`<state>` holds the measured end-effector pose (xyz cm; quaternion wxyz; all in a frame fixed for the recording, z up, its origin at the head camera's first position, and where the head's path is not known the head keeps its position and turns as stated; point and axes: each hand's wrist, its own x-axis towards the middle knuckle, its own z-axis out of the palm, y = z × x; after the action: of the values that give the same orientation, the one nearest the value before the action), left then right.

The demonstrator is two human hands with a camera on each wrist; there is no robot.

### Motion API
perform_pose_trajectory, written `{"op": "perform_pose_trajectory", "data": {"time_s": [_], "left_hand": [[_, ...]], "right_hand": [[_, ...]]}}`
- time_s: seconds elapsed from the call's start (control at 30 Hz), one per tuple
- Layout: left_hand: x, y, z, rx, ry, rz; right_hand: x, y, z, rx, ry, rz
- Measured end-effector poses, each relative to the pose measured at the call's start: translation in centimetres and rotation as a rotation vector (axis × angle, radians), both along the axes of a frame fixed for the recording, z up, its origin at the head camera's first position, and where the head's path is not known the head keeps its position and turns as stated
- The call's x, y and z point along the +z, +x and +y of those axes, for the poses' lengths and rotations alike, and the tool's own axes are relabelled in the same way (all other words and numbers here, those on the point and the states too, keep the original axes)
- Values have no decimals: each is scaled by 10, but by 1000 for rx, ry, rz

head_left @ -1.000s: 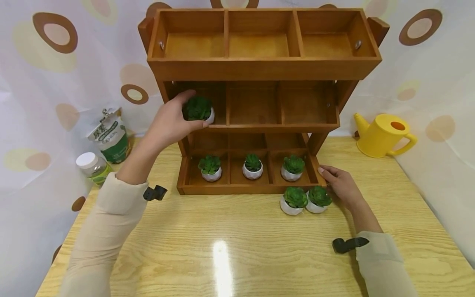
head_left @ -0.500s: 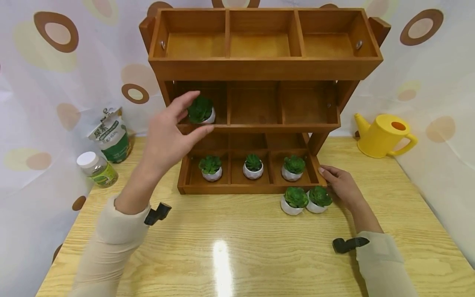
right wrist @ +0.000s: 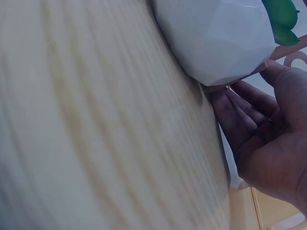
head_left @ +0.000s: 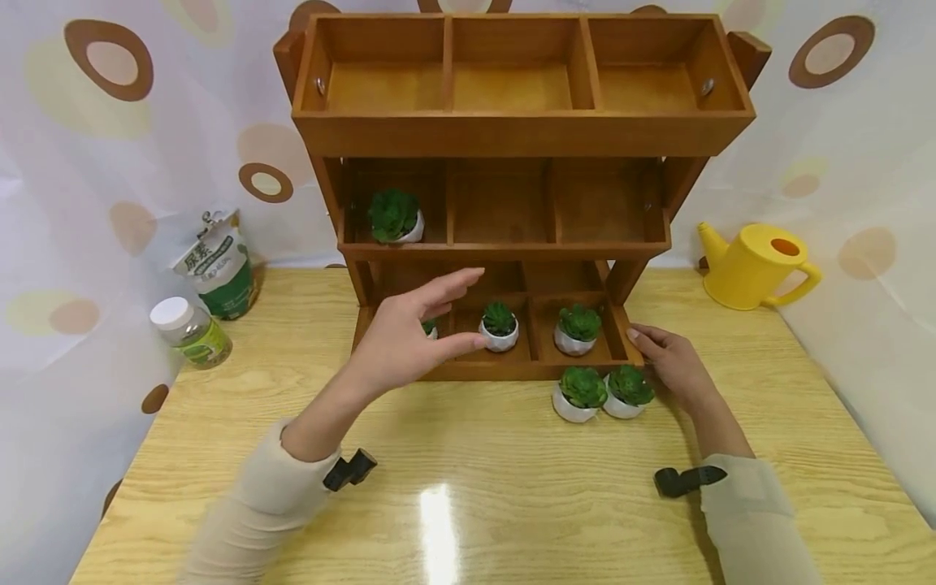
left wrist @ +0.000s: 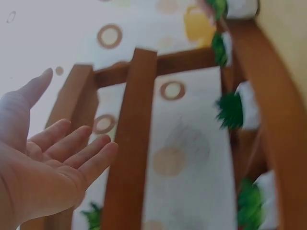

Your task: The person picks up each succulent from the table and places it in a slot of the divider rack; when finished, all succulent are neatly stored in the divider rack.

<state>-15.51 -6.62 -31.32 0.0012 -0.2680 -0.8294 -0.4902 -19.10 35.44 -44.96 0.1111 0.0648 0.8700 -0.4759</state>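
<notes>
A three-tier wooden shelf (head_left: 522, 136) stands on the table. My left hand (head_left: 405, 337) holds nothing; thumb and fingers spread, it hovers before the bottom tier and partly hides the left potted succulent (head_left: 431, 329). A middle potted succulent (head_left: 499, 327) lies just beyond the fingertips, and a right one (head_left: 578, 329) sits in the third compartment. In the middle tier's left compartment is another potted succulent (head_left: 396, 216). My right hand (head_left: 669, 361) grips the bottom tier's right end, thumb on one side and fingers on the other. The left wrist view shows my left palm (left wrist: 48, 187) with fingers extended.
Two potted succulents (head_left: 580, 396) (head_left: 627, 392) stand side by side on the table in front of the shelf's right corner. A yellow watering can (head_left: 756, 268) is at the back right. At the left are a white-capped jar (head_left: 192, 333) and a green-and-white bag (head_left: 223, 272).
My left hand has let go of the succulent in the middle tier's left compartment, then moved down and right to the bottom tier. The right hand stays in place.
</notes>
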Motion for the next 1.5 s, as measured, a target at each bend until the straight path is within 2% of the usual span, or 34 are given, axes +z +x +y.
{"op": "perform_pose_trajectory", "data": {"time_s": [0.13,0.3,0.57,0.73,1.03,1.27,1.5], "left_hand": [[-24,7,22,-77,-6,-122],[-56,14,44,-162,-95,-253],[-91,9,62,-216,-158,-280],[-106,5,74,-226,-213,-289],[-119,-5,97,-198,-291,-279],[-120,-11,110,-201,-326,-251],[-119,-12,119,-218,-348,-245]], "right_hand": [[3,1,0,-8,6,9],[2,2,-2,-3,-6,15],[1,1,-1,-7,4,0],[-2,-1,2,-5,12,-12],[-1,-2,1,10,8,-10],[0,-1,1,1,10,-4],[-2,-1,1,10,14,-10]]}}
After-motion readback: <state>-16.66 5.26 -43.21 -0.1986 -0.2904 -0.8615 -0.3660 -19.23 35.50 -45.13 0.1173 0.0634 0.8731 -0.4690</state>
